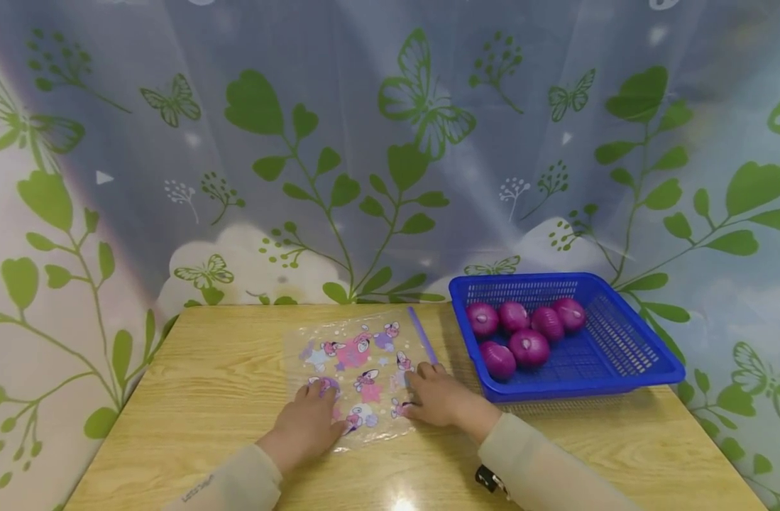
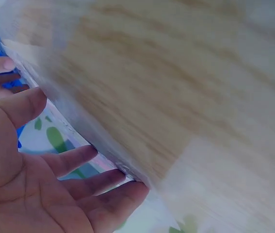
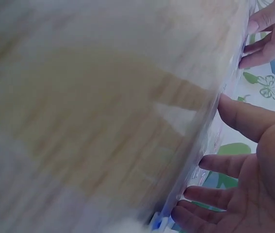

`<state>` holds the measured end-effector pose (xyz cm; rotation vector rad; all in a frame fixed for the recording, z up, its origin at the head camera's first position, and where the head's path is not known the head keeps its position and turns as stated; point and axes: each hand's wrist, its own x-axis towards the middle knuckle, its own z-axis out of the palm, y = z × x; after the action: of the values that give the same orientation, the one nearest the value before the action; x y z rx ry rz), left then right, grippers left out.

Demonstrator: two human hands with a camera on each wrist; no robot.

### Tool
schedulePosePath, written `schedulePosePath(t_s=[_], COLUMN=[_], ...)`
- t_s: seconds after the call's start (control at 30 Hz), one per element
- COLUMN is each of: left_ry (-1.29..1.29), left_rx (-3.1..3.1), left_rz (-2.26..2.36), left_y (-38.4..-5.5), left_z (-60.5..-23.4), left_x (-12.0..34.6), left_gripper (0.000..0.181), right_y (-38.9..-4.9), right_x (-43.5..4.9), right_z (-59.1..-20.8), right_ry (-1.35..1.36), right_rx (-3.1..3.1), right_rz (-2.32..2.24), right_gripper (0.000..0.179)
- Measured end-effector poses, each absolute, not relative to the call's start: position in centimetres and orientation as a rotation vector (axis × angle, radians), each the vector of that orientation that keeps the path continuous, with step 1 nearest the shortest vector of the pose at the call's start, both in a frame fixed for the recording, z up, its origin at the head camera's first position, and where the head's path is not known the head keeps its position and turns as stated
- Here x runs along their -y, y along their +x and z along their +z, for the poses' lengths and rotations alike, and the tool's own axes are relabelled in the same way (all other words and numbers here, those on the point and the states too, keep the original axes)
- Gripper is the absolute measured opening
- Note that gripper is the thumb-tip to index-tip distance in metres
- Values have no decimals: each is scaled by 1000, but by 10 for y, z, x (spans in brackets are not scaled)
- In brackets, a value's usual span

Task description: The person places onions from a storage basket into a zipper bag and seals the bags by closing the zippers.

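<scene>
Head view, from the left: the bench [image 1: 217, 383] has a pale, wood-grained top with a slight sheen, against a cloth [image 1: 268, 177] printed with green leaves and butterflies. The left hand [image 1: 308, 424], coming from a cream sleeve [image 1: 236, 482], rests palm down on the bag's lower left part, fingers extended; its grip is released, fingertips only touching the film.

The bag [image 1: 367, 380] lies flat on the bench between both hands, just beside the basket. It is a thin, see-through rectangle with glossy wrinkles, printed with pink and purple stars and cartoon figures. It should prove very light, limp and slippery, prone to slide or crease under a push. A smooth purple strip [image 1: 422, 333] runs along its right edge and is probably its stiffest part; that edge looks the best place to pinch, with the other hand steadying the film.

The right hand [image 1: 447, 396] lies near that strip, fingers spread on the bag's right side, its grip likewise released.

Farthest right, the blue basket [image 1: 588, 388] has lattice walls, apparently rigid plastic. Six round, glossy purple onions [image 1: 530, 348] sit in its left part, probably firm and fairly heavy.
</scene>
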<state>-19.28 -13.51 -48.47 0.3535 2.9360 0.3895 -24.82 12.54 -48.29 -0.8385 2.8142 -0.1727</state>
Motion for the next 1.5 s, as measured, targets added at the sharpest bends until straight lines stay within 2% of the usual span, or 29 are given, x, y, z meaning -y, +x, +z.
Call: schedulePosePath(t_s=[0.43, 1.03, 1.5], left_ry=[353, 361, 420], left_rx=[-2928, -2923, -2924], left_rz=[409, 372, 361], left_y=[-209, -219, -211], left_z=[-483, -486, -482], left_x=[145, 150, 135], left_gripper=[76, 72, 64], right_y=[-237, -231, -241], right_x=[-120, -117, -124], right_z=[-481, -478, -479], right_ry=[-873, -857, -851], right_rx=[-2826, -2826, -2914], right_rz=[-124, -109, -207], right_gripper=[70, 68, 68])
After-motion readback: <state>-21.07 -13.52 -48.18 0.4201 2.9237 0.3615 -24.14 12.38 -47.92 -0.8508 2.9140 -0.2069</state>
